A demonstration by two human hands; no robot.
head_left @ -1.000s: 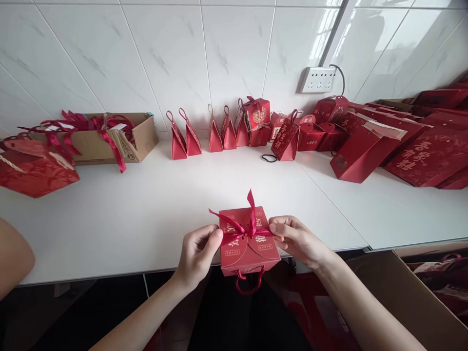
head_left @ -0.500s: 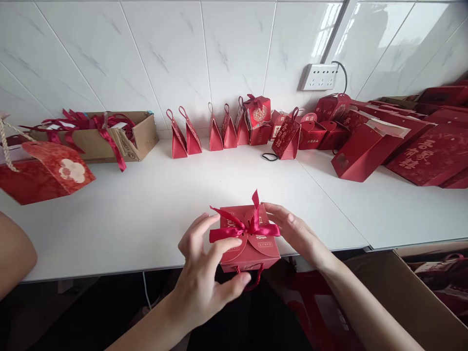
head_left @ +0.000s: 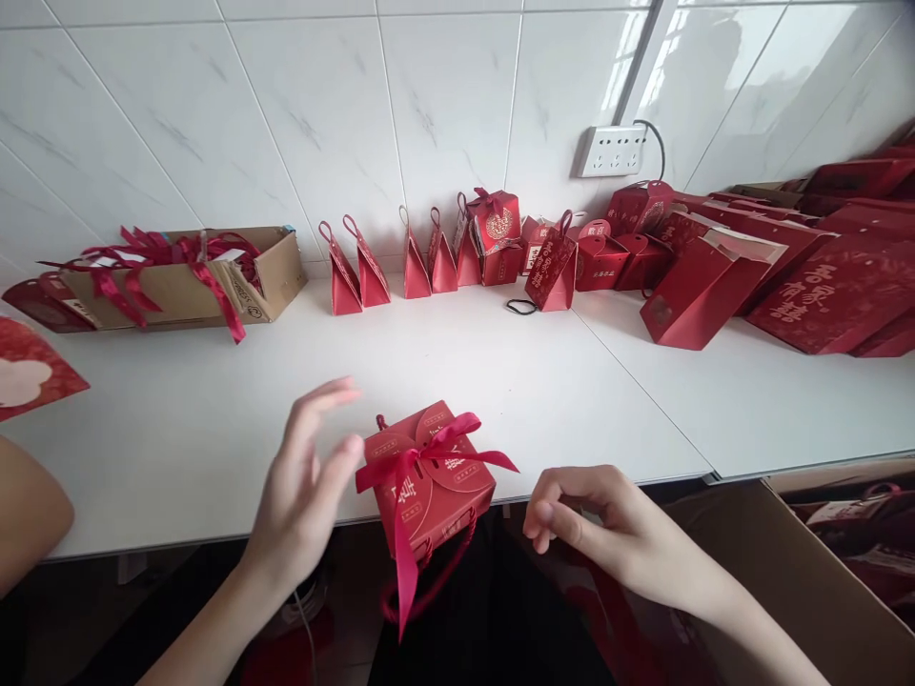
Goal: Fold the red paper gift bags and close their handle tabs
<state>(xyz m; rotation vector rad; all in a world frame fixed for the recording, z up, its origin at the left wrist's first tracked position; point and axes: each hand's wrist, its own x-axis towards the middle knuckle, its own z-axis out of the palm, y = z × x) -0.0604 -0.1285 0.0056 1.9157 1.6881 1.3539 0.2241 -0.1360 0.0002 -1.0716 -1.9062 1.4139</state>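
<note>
A red gift box (head_left: pixel 457 476) with gold lettering and overlapping rounded flaps sits turned at an angle on the table's front edge. Tied across its top is a crimson ribbon bow (head_left: pixel 421 457), one long tail hanging over the near side. A red cord handle (head_left: pixel 457 564) loops down in front, and a bit of cord shows at the far left corner. My left hand (head_left: pixel 304 486) is just left of the box, thumb and fingers apart, holding nothing. To the right of the box, apart from it, my right hand (head_left: pixel 597 519) has loosely curled, closed fingers with nothing visible in them.
Along the tiled wall stand several small red boxes (head_left: pixel 373 272). A cardboard box (head_left: pixel 157 297) of ribbons is at the back left; large red bags (head_left: pixel 829 295) are stacked right. A patterned red piece (head_left: pixel 43 367) and someone's bare limb (head_left: pixel 29 495) are at the left edge.
The box has turned and shifted left, and its bow tail now hangs down. Both hands have moved away from it, the right one curling. The patterned red piece at left has moved further out of view.
</note>
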